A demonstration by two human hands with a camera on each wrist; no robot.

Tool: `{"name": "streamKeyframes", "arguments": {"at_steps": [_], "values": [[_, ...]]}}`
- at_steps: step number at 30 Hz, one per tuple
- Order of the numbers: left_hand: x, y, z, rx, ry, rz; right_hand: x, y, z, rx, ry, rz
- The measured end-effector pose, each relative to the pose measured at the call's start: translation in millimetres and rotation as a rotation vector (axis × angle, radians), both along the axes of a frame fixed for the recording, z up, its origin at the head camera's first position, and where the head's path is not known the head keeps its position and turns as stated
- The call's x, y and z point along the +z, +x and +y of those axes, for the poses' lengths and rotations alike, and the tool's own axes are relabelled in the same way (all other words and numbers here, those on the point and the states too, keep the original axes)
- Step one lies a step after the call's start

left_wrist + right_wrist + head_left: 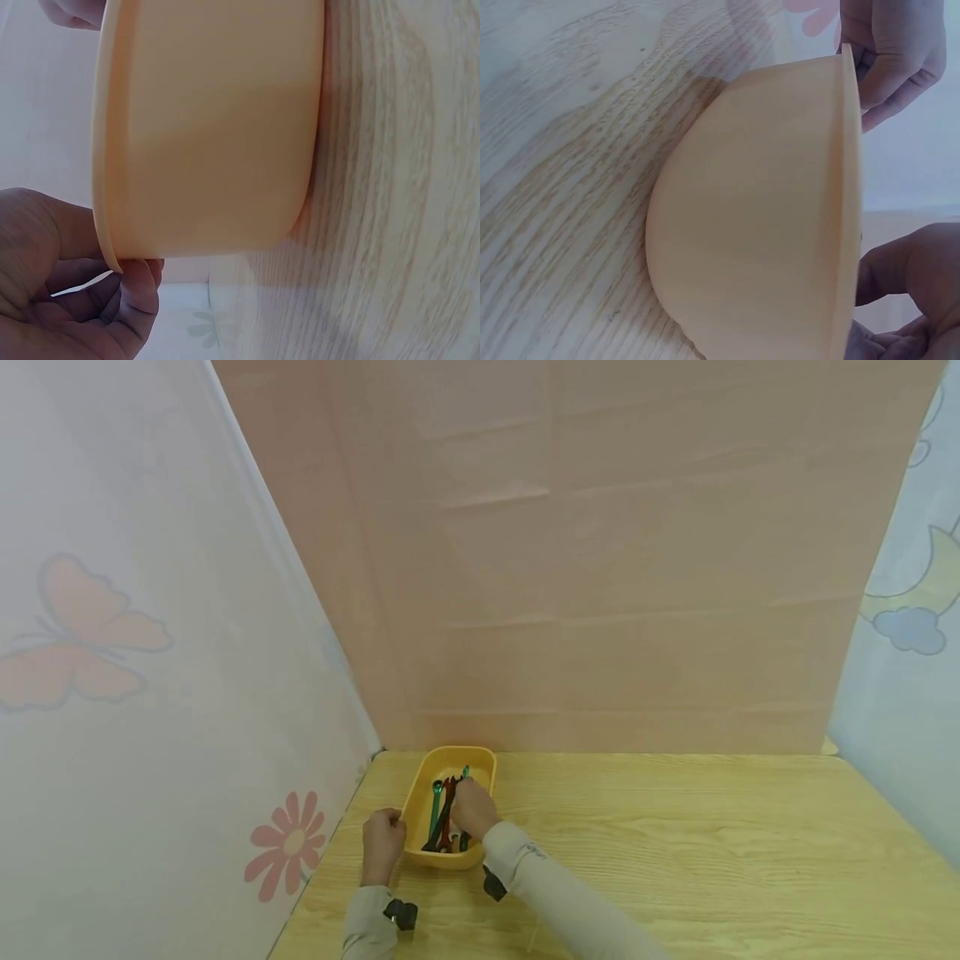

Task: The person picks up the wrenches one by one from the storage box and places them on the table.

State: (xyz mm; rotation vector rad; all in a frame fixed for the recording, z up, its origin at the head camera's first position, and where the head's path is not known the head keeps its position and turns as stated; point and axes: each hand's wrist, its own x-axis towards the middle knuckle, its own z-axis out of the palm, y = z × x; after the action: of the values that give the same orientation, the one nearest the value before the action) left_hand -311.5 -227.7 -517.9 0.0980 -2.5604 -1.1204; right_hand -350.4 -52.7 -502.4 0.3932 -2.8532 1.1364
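A yellow plastic bin (446,860) stands on the table, with several wrenches in it. A green wrench (436,806) lies along its left side, and a black wrench (441,823) lies slantwise beside it, among reddish ones. My left hand (384,843) pinches the bin's rim at the left; the left wrist view shows thumb and fingers on the rim (105,210). Inside the bin, over the wrenches, is my right hand (474,808). Its fingertips are hidden by the hand itself and, in the right wrist view, by the bin wall (757,210).
The wooden table (675,843) extends to the right of the bin. A brown-pink sheet (600,568) hangs behind the table, and a pale printed curtain (187,652) stands close on the left. Another printed curtain (900,735) is on the right.
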Motion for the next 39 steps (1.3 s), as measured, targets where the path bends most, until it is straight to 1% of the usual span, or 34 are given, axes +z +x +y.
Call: {"name": "streamKeyframes", "arguments": {"at_steps": [2, 5, 7, 13, 21, 28, 31, 39], "values": [[0.2, 0.1, -0.6, -0.008, -0.002, -0.003, 1.3, 1.5, 1.9, 0.013, 0.005, 0.021], [0.0, -0.7, -1.1, -0.004, -0.005, -0.011, 3.0, 2.8, 3.0, 0.018, 0.021, 0.031], [-0.2, -1.2, -1.2, -0.008, -0.01, -0.013, 2.1, 1.6, 3.0, 0.017, 0.016, 0.016], [1.5, -2.9, -0.5, -0.01, -0.023, 0.004, 0.9, -1.1, 5.8, 0.002, 0.012, 0.032], [2.8, -3.6, 0.0, -0.008, -0.037, 0.03, 2.3, -1.4, 11.3, 0.021, -0.035, 0.05], [2.7, -2.5, -0.1, -0.007, -0.028, 0.014, 4.3, -1.0, 17.3, 0.045, -0.108, 0.053], [3.0, -1.4, -0.2, -0.007, -0.029, 0.009, 4.6, -0.9, 19.3, 0.042, -0.138, 0.068], [0.8, -0.5, -0.5, -0.008, -0.018, 0.01, 5.9, -0.7, 23.7, 0.038, -0.124, 0.135]]}}
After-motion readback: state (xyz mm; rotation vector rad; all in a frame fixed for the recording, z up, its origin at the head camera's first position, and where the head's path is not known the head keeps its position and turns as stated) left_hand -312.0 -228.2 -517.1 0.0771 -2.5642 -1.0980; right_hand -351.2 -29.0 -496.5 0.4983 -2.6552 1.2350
